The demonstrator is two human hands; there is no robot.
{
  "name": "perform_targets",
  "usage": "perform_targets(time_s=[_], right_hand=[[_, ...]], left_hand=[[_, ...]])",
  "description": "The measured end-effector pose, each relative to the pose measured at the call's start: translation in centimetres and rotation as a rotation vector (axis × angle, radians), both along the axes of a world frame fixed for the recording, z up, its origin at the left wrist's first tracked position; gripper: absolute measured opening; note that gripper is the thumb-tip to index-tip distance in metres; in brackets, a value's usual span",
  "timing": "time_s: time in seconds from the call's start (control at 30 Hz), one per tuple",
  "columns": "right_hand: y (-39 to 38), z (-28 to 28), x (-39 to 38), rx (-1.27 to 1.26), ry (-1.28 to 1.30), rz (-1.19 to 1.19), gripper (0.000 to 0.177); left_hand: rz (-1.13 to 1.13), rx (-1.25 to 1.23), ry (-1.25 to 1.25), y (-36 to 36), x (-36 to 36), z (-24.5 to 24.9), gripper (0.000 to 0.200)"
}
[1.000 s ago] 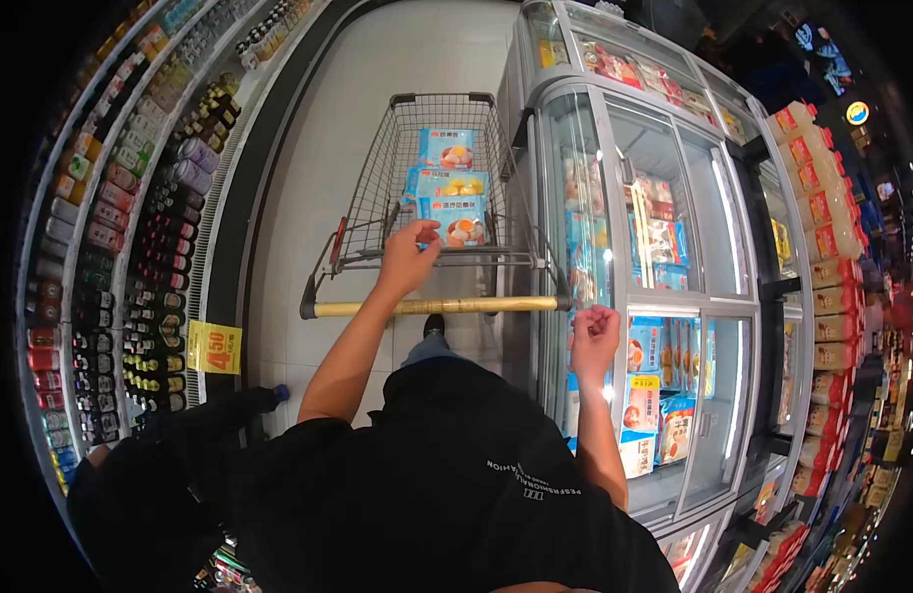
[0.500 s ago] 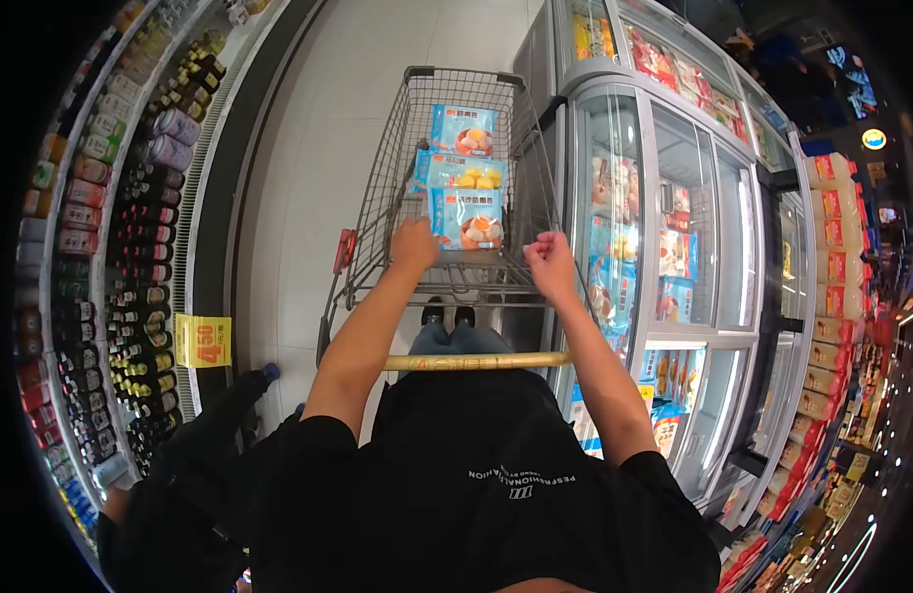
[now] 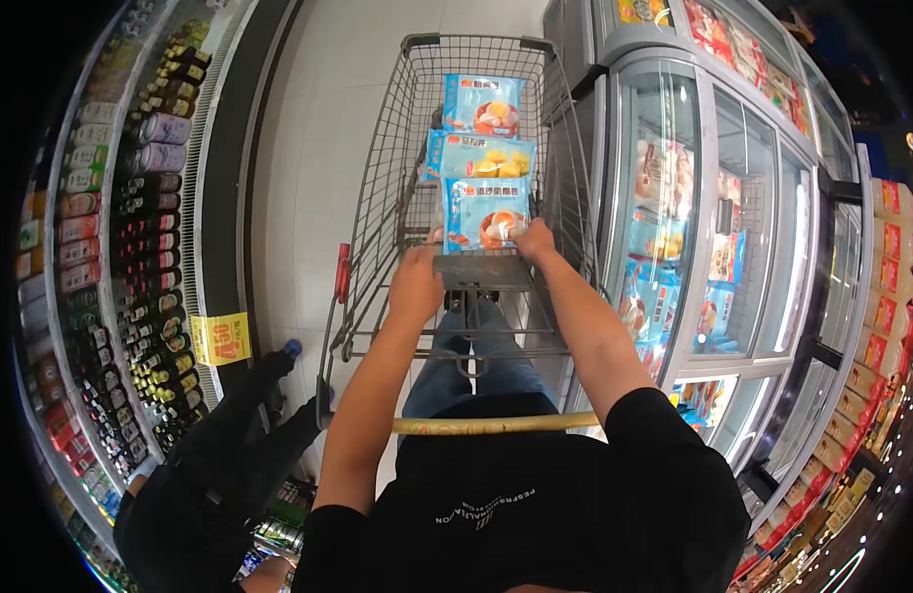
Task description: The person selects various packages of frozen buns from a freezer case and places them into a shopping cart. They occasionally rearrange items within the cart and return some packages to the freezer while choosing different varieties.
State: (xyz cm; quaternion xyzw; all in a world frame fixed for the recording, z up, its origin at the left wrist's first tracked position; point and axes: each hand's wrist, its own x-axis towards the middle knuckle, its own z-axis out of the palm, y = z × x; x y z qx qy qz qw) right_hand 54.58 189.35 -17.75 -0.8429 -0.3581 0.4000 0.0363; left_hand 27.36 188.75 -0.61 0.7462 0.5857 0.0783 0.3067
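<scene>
Three blue food packets lie in a row in the wire shopping cart (image 3: pixel 375 148): a far one (image 3: pixel 484 105), a middle one (image 3: pixel 479 156) showing yellow pieces, and the nearest one (image 3: pixel 487 212) showing round buns. My right hand (image 3: pixel 536 241) is closed at the lower right corner of the nearest packet. My left hand (image 3: pixel 415 285) is at the near end of the basket, left of the grey panel (image 3: pixel 476 269) and just below that packet's lower left side; its fingertips are hidden. The yellowish cart handle (image 3: pixel 496 426) crosses in front of my body.
Drink shelves (image 3: pixel 160 237) with a yellow price tag (image 3: pixel 221 339) run along the left. Glass-door freezers (image 3: pixel 664 188) stand close on the right, with stacked packages (image 3: pixel 886 287) beyond. A person in dark clothes (image 3: pixel 194 474) is at the lower left.
My right hand has moved from the cart's right side to the nearest packet's corner. My left hand has shifted down, off the packet's left edge. The packets appear slightly larger and closer together.
</scene>
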Motion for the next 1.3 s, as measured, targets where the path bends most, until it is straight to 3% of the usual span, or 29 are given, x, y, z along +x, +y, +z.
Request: perform_targets(time_s=[0.07, 0.2, 0.3, 0.43, 0.47, 0.57, 0.6, 0.7, 0.77, 0.8, 0.9, 0.93, 1.0, 1.1, 1.2, 1.3], right_hand=[[0.5, -2.1, 0.1, -0.074, 0.031, -0.010, 0.081], [1.6, -4.9, -0.3, -0.101, 0.057, -0.024, 0.094], [2.3, -5.8, -0.5, -0.126, 0.095, -0.113, 0.094], [1.4, -12.6, 0.0, -0.077, 0.157, -0.170, 0.098], [1.5, -13.4, 0.0, -0.108, 0.077, -0.146, 0.095], [2.1, -9.0, -0.1, -0.049, 0.229, -0.229, 0.084], [2.5, -8.1, 0.0, -0.098, 0.192, -0.197, 0.072], [2.2, -9.8, 0.5, -0.052, 0.119, -0.104, 0.062], [1.2, -12.5, 0.7, 0.065, 0.414, -0.246, 0.055], [1.6, -11.3, 0.6, 0.128, 0.562, -0.315, 0.051], [2.7, -6.6, 0.4, 0.082, 0.686, -0.356, 0.040], [2.7, -5.9, 0.3, 0.188, 0.767, -0.353, 0.034], [3.4, -2.9, 0.4, 0.173, 0.739, -0.350, 0.030], [3.4, 6.3, -0.1, 0.148, 0.735, -0.407, 0.024], [1.5, 14.8, -0.4, 0.252, 0.758, -0.474, 0.027], [-1.6, 21.0, -0.2, 0.404, 0.875, -0.474, 0.031]], left_hand=[[-0.019, 0.063, -0.026, 0.0, 0.2, 0.5, 0.044], [0.008, -0.056, -0.075, 0.4, 0.7, 1.4, 0.044], [0.004, -0.100, -0.100, 0.3, 0.7, 1.7, 0.045], [-0.016, -0.056, -0.077, 0.1, 0.5, 1.2, 0.046], [-0.024, -0.028, -0.078, 0.1, 0.5, 1.0, 0.046], [-0.036, -0.056, -0.056, 0.0, 0.4, 1.0, 0.048], [-0.039, -0.076, -0.055, 0.0, 0.4, 1.2, 0.049], [-0.042, -0.044, -0.058, -0.1, 0.2, 1.1, 0.048], [-0.046, 0.005, -0.088, -0.1, 0.1, 0.8, 0.047], [-0.049, 0.031, -0.104, -0.1, 0.1, 0.7, 0.047], [-0.023, -0.022, -0.080, -0.2, 0.1, 0.8, 0.045], [-0.015, -0.026, -0.060, -0.2, 0.2, 0.9, 0.045], [0.004, -0.030, -0.022, 0.0, 0.2, 0.9, 0.045], [0.048, -0.027, -0.080, 0.3, 0.2, 1.3, 0.052], [0.126, 0.167, -0.296, 0.9, 0.1, 1.6, 0.055], [0.476, -0.016, -0.702, 2.1, -0.1, -2.7, 0.057]])
